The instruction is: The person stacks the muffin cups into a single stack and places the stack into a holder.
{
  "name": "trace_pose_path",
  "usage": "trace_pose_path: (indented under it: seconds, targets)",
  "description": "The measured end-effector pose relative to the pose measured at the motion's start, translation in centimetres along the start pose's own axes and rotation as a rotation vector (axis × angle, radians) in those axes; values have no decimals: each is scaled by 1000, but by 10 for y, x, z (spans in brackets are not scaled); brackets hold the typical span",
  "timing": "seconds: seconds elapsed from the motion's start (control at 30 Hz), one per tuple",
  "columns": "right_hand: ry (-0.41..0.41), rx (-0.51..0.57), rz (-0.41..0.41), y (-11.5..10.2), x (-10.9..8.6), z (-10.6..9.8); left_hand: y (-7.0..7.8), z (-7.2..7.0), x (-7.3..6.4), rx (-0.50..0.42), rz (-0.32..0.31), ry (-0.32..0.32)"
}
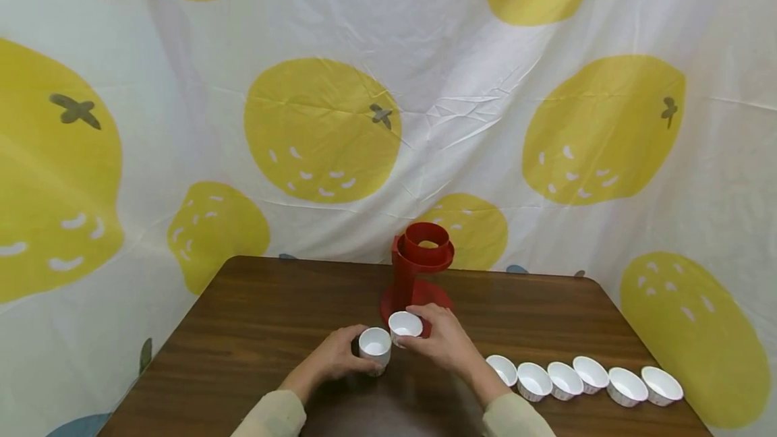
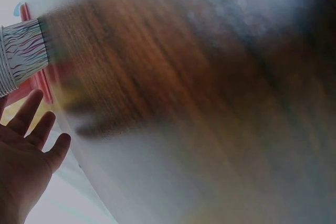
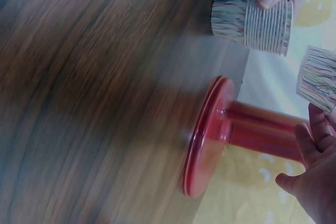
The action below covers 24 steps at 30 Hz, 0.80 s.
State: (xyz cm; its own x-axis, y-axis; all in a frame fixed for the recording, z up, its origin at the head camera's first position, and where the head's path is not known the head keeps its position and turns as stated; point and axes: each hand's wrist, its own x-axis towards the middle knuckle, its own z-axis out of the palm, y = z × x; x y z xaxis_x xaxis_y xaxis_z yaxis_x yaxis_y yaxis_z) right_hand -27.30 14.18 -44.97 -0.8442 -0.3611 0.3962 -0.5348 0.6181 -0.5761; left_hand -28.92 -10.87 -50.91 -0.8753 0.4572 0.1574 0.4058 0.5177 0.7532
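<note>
My left hand grips a stack of nested paper cups, with thumb and fingers on either side. In the right wrist view, the stack stands upright, its rims layered closely above a wavy-striped side. A single paper cup is held between the thumb and fingers of my right hand, just right of the stack and a little farther back. The right wrist view shows this cup raised above the table, partly cut off by the frame edge. White insides of both face up in the head view.
Behind my hands stands a red holder with a round base and a ring on top. Several white paper cups form a row at the right on the dark wooden table. A lemon-print curtain hangs behind the table.
</note>
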Motion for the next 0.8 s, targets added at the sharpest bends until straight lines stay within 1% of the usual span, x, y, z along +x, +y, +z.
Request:
trace_pose_path:
  seconds: [0.27, 0.43, 0.63, 0.8]
  targets:
    - [-37, 28, 33, -9, 8, 8, -1, -2, 1, 3, -2, -11]
    - [-49, 24, 9, -14, 14, 12, -3, -2, 2, -2, 4, 2]
    - [-45, 16, -38, -17, 17, 20, -4, -2, 2, 18, -4, -7]
    - [-50, 14, -52, -18, 17, 25, -4, 1, 2, 23, -11, -14]
